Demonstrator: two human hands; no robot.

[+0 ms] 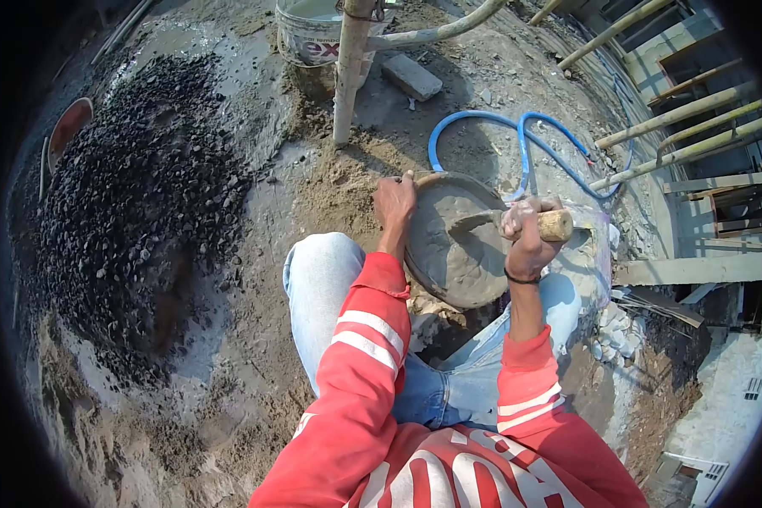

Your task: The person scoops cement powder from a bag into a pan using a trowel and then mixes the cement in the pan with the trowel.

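Observation:
A round pan (423,269) full of wet grey mortar (466,262) sits in front of my knees. My left hand (395,201) grips the pan's left rim, thumb on top and fingers mostly hidden behind the edge. In my right hand (529,233) is a trowel (555,225), its round wooden handle end sticking out to the right of my fist. The trowel's blade points left and is partly sunk in the mortar, so its shape is only partly visible.
A large heap of dark gravel (135,203) lies to the left, with a reddish pan (69,127) at its edge. Ahead stand a wooden post (347,85), a white bucket (300,41) and a concrete block (411,76). A blue hose (474,114) loops beyond the pan; bamboo poles (677,114) lean at right.

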